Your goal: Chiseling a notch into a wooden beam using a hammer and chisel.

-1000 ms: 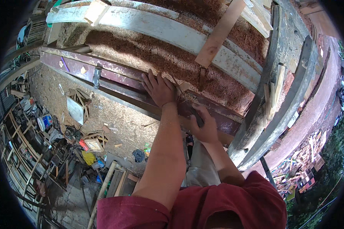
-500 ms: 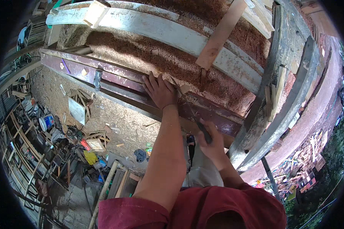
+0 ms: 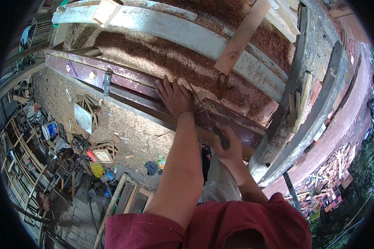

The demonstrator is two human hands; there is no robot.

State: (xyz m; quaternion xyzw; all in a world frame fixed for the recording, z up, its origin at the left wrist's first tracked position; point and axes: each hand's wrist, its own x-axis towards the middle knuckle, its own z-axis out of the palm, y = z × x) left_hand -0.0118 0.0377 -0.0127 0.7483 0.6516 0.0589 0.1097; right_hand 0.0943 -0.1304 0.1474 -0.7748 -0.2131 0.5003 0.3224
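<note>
A long maroon-painted timber beam (image 3: 137, 86) lies across in front of me. My left hand (image 3: 175, 98) rests flat on it with fingers spread, near the cut area. My right hand (image 3: 228, 146) is closed around the dark handle of a narrow-bladed hand saw (image 3: 206, 113). Its blade slants up and left across the beam, its tip just right of my left fingers. A small light wood piece (image 3: 202, 95) sits by the blade. Farther left on the beam are a metal hammer head (image 3: 107, 83), a small wood block (image 3: 92, 75) and a purple pencil-like stick (image 3: 72, 69).
Beyond the beam, a whitish board (image 3: 166, 31) and a brown plank (image 3: 241, 39) lie over reddish shavings. Heavy weathered timbers (image 3: 307, 112) stand at the right. Below left, the floor holds a framed panel (image 3: 84, 118), a yellow bag (image 3: 97, 169) and scattered scrap.
My right hand and the saw have shifted slightly up and away from me. My left hand stays in place on the beam.
</note>
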